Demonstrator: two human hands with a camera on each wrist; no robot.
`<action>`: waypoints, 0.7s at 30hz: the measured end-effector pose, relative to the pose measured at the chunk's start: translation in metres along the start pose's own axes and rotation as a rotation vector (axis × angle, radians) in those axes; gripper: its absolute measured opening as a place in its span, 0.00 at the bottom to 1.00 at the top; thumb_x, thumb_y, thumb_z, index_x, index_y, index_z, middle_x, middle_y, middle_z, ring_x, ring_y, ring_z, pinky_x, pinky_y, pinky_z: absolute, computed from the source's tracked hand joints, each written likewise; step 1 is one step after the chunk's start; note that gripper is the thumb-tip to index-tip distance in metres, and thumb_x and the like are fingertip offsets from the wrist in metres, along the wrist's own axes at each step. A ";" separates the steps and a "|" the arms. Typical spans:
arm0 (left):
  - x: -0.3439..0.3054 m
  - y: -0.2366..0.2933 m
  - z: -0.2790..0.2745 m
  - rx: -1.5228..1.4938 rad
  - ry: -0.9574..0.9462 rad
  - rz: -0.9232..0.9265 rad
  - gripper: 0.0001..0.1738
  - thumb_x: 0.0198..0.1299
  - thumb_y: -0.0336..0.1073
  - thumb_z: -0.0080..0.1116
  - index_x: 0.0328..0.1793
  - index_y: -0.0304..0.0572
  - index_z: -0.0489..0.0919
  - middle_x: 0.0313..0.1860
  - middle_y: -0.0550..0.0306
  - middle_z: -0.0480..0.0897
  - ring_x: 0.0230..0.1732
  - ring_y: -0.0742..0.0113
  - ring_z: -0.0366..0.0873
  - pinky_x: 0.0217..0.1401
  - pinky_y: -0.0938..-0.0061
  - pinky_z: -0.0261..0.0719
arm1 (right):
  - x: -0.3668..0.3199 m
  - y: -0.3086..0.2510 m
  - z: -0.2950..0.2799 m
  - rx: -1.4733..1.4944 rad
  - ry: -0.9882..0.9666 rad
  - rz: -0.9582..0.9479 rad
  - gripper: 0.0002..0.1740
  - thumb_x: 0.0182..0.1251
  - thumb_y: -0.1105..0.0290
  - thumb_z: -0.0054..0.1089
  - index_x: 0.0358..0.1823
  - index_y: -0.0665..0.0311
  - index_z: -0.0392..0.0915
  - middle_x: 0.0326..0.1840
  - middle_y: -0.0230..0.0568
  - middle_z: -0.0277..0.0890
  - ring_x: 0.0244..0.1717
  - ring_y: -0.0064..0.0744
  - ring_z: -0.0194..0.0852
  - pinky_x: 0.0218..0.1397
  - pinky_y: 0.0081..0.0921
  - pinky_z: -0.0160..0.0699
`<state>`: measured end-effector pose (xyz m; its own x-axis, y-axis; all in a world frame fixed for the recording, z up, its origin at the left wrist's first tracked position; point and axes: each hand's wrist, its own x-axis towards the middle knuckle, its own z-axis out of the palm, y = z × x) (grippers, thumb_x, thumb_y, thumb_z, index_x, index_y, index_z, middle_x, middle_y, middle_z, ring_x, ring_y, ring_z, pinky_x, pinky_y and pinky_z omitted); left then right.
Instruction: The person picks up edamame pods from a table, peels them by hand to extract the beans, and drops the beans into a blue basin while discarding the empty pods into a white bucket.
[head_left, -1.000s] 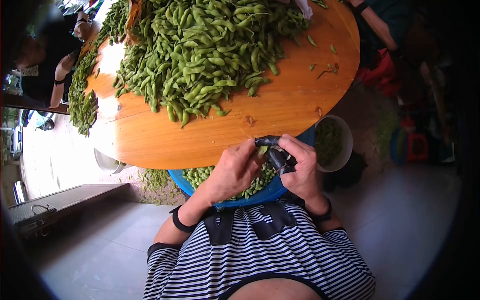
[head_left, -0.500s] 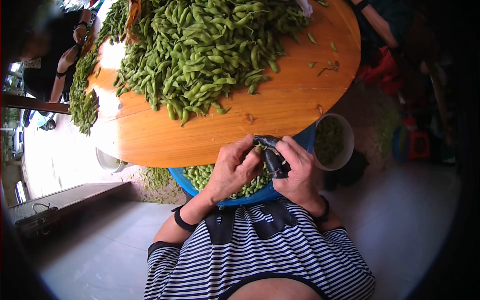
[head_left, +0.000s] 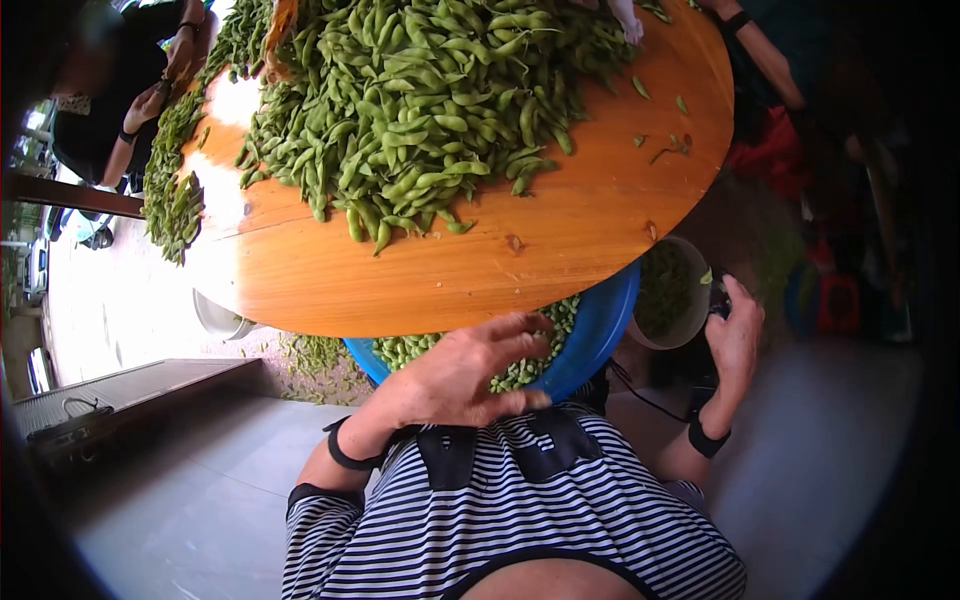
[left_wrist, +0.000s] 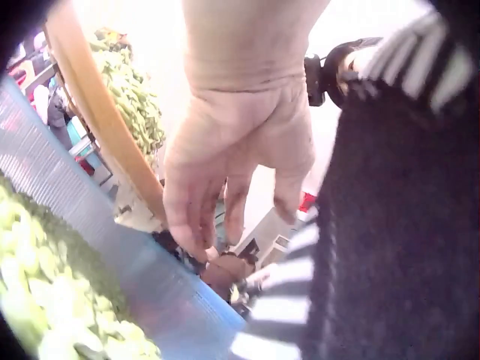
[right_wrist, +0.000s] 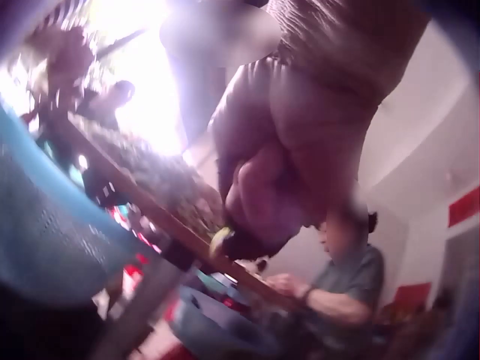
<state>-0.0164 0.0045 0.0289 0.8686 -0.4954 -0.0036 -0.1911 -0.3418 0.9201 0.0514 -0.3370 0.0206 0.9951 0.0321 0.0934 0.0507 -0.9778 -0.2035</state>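
Observation:
My left hand (head_left: 462, 372) hovers over a blue basin (head_left: 608, 318) of shelled green beans (head_left: 402, 348), its fingers spread and relaxed with nothing in them. In the left wrist view, that hand (left_wrist: 240, 157) hangs beside the basin's ribbed wall. Out to the right, my right hand (head_left: 737, 335) is beside a whitish bucket (head_left: 692, 325) with green pods inside. Black coverings wrap its thumb and a finger. A pale green soybean pod (head_left: 707, 277) sticks out from these covered fingertips; the right wrist view shows the pod (right_wrist: 219, 242) pinched there.
A large heap of soybean pods (head_left: 400, 120) lies on the wooden table (head_left: 420, 285). Another person's hands (head_left: 150, 105) are at the far left, and an arm (head_left: 768, 60) reaches in at the upper right. A second pale bucket (head_left: 215, 315) stands under the table's left edge.
My hands were together over the basin, working on a pod. The right hand has moved away right to the bucket with the pod; the left has stayed and its fingers have loosened.

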 end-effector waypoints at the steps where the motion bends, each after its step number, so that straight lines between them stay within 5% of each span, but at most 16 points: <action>1: 0.003 0.005 -0.010 -0.027 0.066 -0.053 0.15 0.52 0.24 0.61 0.48 0.37 0.81 0.55 0.48 0.80 0.60 0.48 0.76 0.60 0.62 0.77 | 0.000 0.009 0.000 -0.114 -0.061 0.110 0.26 0.47 0.84 0.53 0.53 0.73 0.75 0.48 0.58 0.78 0.51 0.57 0.77 0.56 0.37 0.73; 4: 0.011 -0.020 -0.027 0.357 0.550 -0.080 0.15 0.52 0.20 0.58 0.46 0.37 0.81 0.38 0.50 0.80 0.41 0.48 0.81 0.40 0.63 0.79 | -0.002 0.014 0.000 0.072 0.035 0.139 0.30 0.44 0.87 0.48 0.55 0.76 0.75 0.44 0.61 0.80 0.43 0.55 0.79 0.50 0.27 0.74; 5: 0.016 -0.029 -0.033 0.360 0.551 -0.079 0.15 0.52 0.20 0.58 0.46 0.37 0.81 0.38 0.50 0.80 0.41 0.48 0.81 0.40 0.63 0.79 | -0.002 0.013 0.001 0.163 0.026 0.172 0.28 0.46 0.84 0.52 0.54 0.74 0.75 0.46 0.60 0.79 0.50 0.55 0.79 0.56 0.35 0.74; 8: 0.026 -0.048 -0.038 0.604 0.655 -0.039 0.15 0.50 0.18 0.56 0.44 0.38 0.81 0.34 0.49 0.77 0.35 0.48 0.79 0.36 0.62 0.76 | -0.003 -0.014 0.017 0.477 0.096 0.087 0.27 0.46 0.85 0.51 0.53 0.75 0.75 0.44 0.62 0.79 0.49 0.52 0.81 0.53 0.35 0.75; 11: 0.029 -0.045 -0.038 0.664 0.642 -0.045 0.16 0.49 0.16 0.56 0.44 0.38 0.81 0.34 0.50 0.77 0.35 0.46 0.78 0.37 0.63 0.77 | -0.002 -0.060 0.019 0.753 0.008 -0.095 0.22 0.44 0.85 0.46 0.46 0.75 0.75 0.37 0.50 0.75 0.39 0.40 0.77 0.47 0.25 0.73; 14: 0.022 -0.037 -0.035 0.654 0.643 -0.049 0.15 0.50 0.17 0.57 0.44 0.38 0.81 0.35 0.51 0.78 0.34 0.51 0.80 0.36 0.66 0.78 | -0.002 -0.092 0.021 0.816 -0.123 -0.352 0.20 0.45 0.86 0.44 0.42 0.75 0.75 0.36 0.47 0.73 0.33 0.39 0.73 0.41 0.24 0.72; 17: 0.019 -0.038 -0.012 -0.096 0.601 -0.009 0.09 0.57 0.21 0.61 0.43 0.37 0.79 0.33 0.55 0.81 0.31 0.70 0.78 0.33 0.78 0.76 | -0.010 -0.123 0.018 1.062 -0.366 -0.217 0.19 0.47 0.87 0.46 0.43 0.75 0.75 0.35 0.43 0.75 0.27 0.28 0.73 0.33 0.20 0.72; 18: 0.019 -0.031 -0.006 -0.099 0.598 -0.010 0.09 0.57 0.21 0.61 0.43 0.37 0.79 0.33 0.55 0.81 0.31 0.70 0.78 0.33 0.78 0.76 | -0.013 -0.129 0.020 1.151 -0.428 -0.159 0.19 0.49 0.87 0.47 0.44 0.76 0.75 0.35 0.40 0.76 0.26 0.24 0.73 0.30 0.18 0.72; 20: 0.022 -0.015 0.000 -0.800 0.488 -0.161 0.05 0.60 0.21 0.61 0.42 0.32 0.79 0.34 0.58 0.81 0.30 0.74 0.78 0.31 0.79 0.78 | -0.017 -0.139 0.019 1.360 -0.515 -0.102 0.18 0.54 0.87 0.47 0.47 0.77 0.75 0.33 0.34 0.75 0.27 0.16 0.69 0.27 0.15 0.70; 21: 0.024 -0.013 0.004 -0.843 0.497 -0.159 0.06 0.60 0.22 0.62 0.42 0.33 0.78 0.33 0.56 0.80 0.28 0.74 0.78 0.30 0.81 0.77 | -0.018 -0.139 0.020 1.416 -0.550 -0.101 0.17 0.54 0.87 0.47 0.47 0.77 0.75 0.33 0.34 0.74 0.27 0.15 0.68 0.25 0.15 0.68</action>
<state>0.0049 -0.0061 0.0154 0.9859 -0.0359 -0.1637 0.1642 0.4000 0.9017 0.0285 -0.1979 0.0281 0.8735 0.4680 -0.1338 -0.1624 0.0209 -0.9865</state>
